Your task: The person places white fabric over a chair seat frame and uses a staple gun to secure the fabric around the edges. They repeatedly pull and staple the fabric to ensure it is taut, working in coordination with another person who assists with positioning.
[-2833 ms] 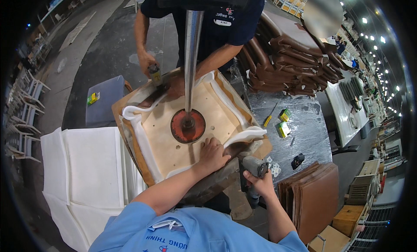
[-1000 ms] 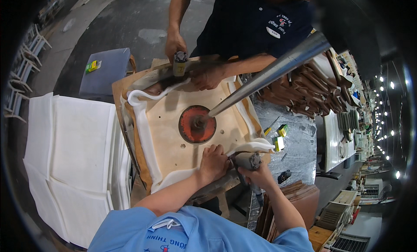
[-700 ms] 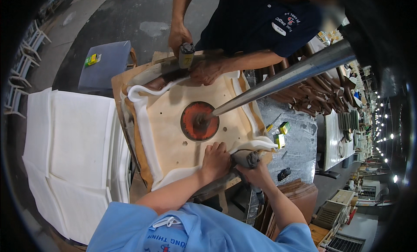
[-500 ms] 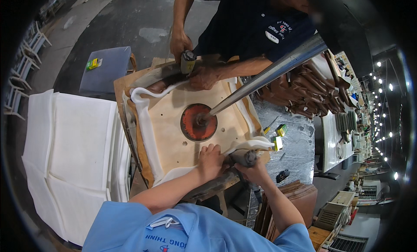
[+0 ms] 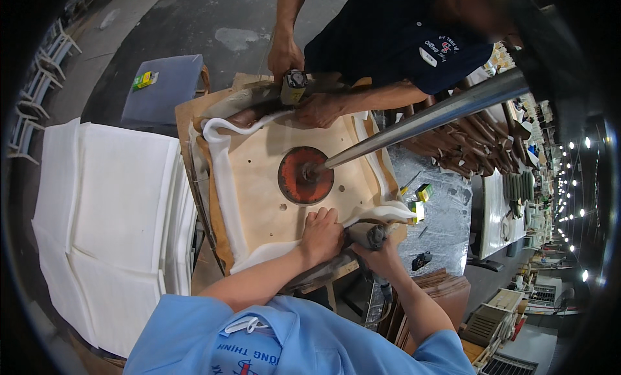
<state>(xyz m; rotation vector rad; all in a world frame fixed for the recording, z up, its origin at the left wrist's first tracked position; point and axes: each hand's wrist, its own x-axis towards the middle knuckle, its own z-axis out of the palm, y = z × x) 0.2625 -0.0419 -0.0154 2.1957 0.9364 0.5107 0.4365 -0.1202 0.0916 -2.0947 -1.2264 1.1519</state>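
On the far left a stack of white foam sheets (image 5: 110,200) lies flat, and behind it sits a grey stool (image 5: 162,94) with a small yellow and green box (image 5: 143,79) on top. Next comes a wooden seat board (image 5: 272,194), lying bottom up on the counter (image 5: 440,207). White fabric (image 5: 223,181) is folded over its edges all the way round. In the middle of the board is a round red disc (image 5: 304,176), and a shiny metal pole (image 5: 427,116) leans on it from the upper right. The person's left hand (image 5: 321,234) lies flat on the near edge of the board, fingers spread apart, pressing the white fabric down. Just to its right, the right hand (image 5: 381,258) has its grip closed tight around a grey staple gun (image 5: 370,236), which touches the near right corner of the board. At the far edge, another person in a dark shirt presses one hand (image 5: 318,110) on the fabric and holds a second tool (image 5: 292,87) in the other hand (image 5: 284,55). Further right, small green and yellow boxes (image 5: 422,194) lie on the counter, and brown seat pieces (image 5: 472,155) are piled behind them.
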